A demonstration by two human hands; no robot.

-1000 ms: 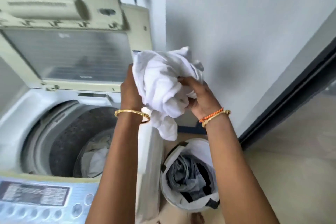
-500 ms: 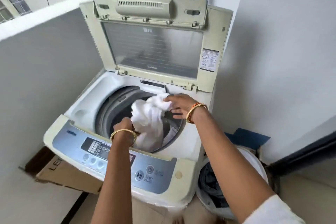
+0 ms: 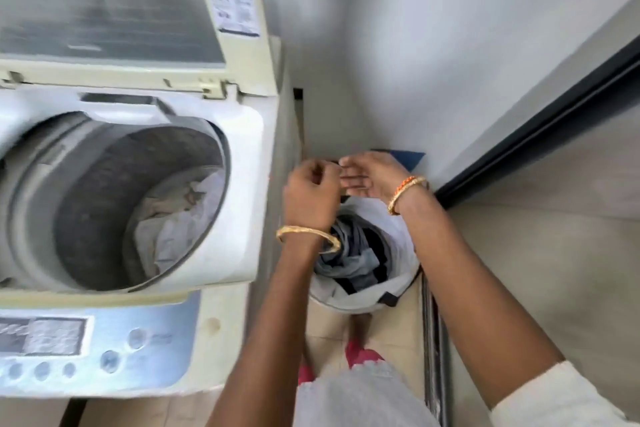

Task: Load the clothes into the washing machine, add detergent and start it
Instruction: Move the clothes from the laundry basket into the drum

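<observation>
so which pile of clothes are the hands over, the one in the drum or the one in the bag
The dark clothes in the white laundry bag beside the machine; left hand and right hand hover above it. The pale clothes lie in the drum.

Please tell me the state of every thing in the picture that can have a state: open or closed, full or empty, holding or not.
Cream washing machine lid: raised open.
Grey washer drum: partly loaded with pale clothes.
White round laundry basket: holds dark and grey clothes.
Left hand: fingers curled, holding nothing visible.
Right hand: fingers straight, empty.
</observation>
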